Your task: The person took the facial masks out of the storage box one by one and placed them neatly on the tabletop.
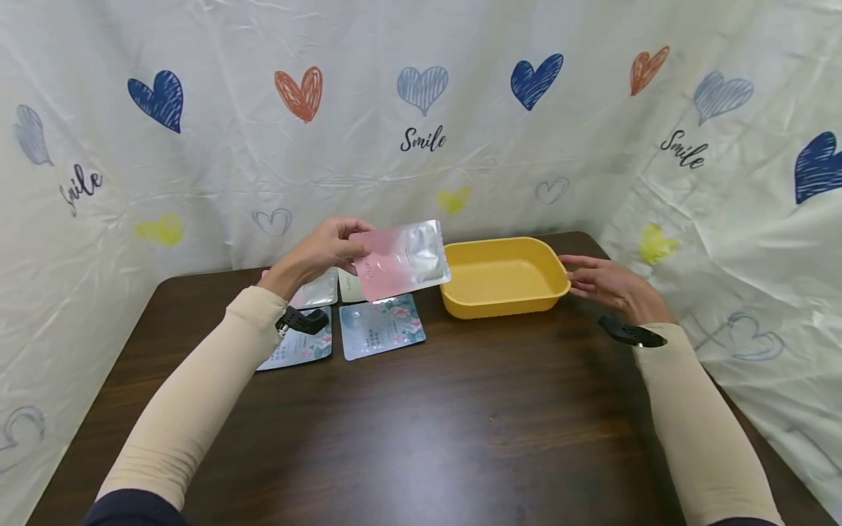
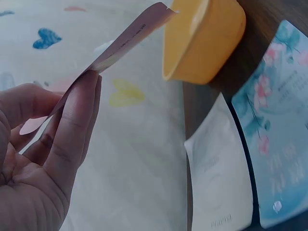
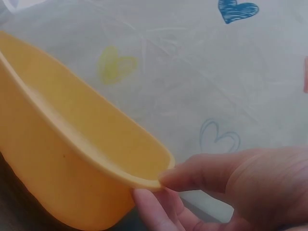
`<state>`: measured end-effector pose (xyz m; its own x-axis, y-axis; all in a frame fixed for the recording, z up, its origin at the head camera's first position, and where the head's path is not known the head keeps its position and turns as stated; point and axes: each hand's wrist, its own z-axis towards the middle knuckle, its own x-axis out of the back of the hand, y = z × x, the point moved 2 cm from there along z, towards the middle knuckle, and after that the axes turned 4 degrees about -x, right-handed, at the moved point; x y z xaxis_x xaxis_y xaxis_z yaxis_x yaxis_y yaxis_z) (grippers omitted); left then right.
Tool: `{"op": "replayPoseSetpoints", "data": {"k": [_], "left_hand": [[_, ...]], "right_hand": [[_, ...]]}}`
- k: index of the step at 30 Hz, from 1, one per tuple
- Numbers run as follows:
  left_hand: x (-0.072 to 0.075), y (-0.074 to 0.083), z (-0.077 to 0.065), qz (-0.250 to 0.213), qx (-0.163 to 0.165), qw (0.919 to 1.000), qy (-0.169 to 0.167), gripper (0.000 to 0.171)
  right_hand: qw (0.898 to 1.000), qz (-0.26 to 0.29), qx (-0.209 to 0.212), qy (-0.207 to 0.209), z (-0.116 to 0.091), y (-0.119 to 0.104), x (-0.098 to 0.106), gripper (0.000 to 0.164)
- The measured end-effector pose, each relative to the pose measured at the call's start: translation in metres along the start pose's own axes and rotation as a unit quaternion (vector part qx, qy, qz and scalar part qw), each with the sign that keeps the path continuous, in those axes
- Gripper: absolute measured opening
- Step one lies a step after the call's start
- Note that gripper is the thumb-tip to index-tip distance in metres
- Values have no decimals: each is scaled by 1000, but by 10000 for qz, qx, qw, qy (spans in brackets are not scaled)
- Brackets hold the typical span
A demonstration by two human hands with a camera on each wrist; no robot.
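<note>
My left hand (image 1: 325, 252) pinches a flat pink and silver foil packet (image 1: 400, 259) by its left edge, thumb on one face and fingers on the other. The packet is raised above the table, its right corner overlapping the yellow tub (image 1: 463, 310) in the head view. At the tub's right end, my right hand (image 1: 608, 285) holds the rim, with the thumb at the rim (image 3: 103, 166) and the fingers against the outer wall. Under the left hand, a pale packet (image 2: 219, 178) lies partly hidden.
Two blue floral packets (image 1: 383, 326) lie side by side on the dark wooden table (image 1: 421, 438); the left forearm partly covers one. Behind it is another pink and silver packet (image 1: 319, 291). A white curtain (image 1: 368, 168) printed with hearts hangs along the table's back and sides.
</note>
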<state>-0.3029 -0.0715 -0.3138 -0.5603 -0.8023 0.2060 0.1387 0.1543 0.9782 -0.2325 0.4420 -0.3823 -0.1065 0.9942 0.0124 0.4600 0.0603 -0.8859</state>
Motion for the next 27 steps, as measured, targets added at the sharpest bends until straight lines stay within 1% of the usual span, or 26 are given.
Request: {"op": "replayPoseSetpoints", "data": {"k": [3, 10, 17, 21, 24, 27], "left_hand": [[9, -3, -11, 81, 10, 9999, 69, 32], [29, -15, -41, 186, 210, 9993, 233, 33], [44, -28, -69, 278, 280, 9989, 234, 36], [51, -35, -85, 200, 442, 9984, 284, 36], [56, -40, -97, 161, 484, 9984, 264, 38], [62, -47, -110, 219, 482, 9983, 227, 38]], "right_hand": [[10000, 33, 11, -73, 1, -1, 0, 64], [9999, 56, 14, -123, 1, 0, 0, 64], [9997, -245, -16, -45, -2, 2, 0, 68], [9999, -121, -19, -30, -3, 2, 0, 68], [10000, -23, -27, -76, -5, 2, 0, 69], [9998, 58, -9, -171, -5, 1, 0, 69]]}}
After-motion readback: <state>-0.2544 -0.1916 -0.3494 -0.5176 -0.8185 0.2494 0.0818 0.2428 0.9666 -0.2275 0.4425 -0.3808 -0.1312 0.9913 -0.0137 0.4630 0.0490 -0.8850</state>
